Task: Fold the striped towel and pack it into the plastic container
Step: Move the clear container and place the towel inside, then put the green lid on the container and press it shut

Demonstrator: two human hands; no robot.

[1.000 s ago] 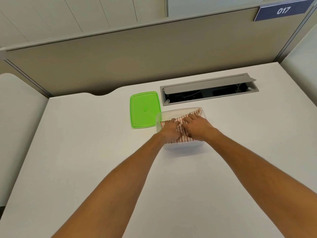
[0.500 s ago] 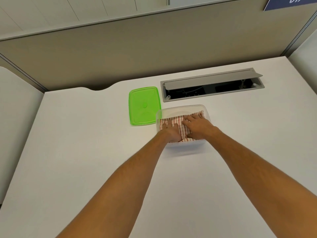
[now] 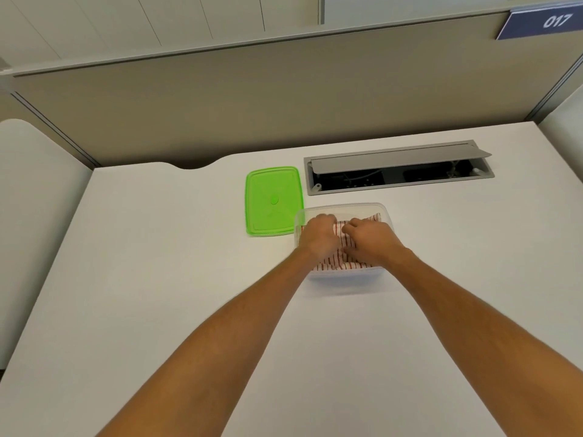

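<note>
A clear plastic container (image 3: 347,208) stands on the white desk (image 3: 157,279) in the middle. Inside it lies the folded red-and-white striped towel (image 3: 339,263), mostly covered by my hands. My left hand (image 3: 318,236) presses on the towel's left part with its fingers curled down at the far edge. My right hand (image 3: 370,239) rests on the right part, fingers bent onto the cloth. Both hands sit inside the container's rim, side by side and almost touching.
The green lid (image 3: 273,201) lies flat on the desk just left of the container. An open grey cable tray (image 3: 397,171) is set into the desk behind the container. A beige partition (image 3: 284,99) stands along the desk's far edge.
My fingers have curled from flat into a bent press on the towel, and my left hand has moved toward the container's far left corner. The towel sits lower in the container.
</note>
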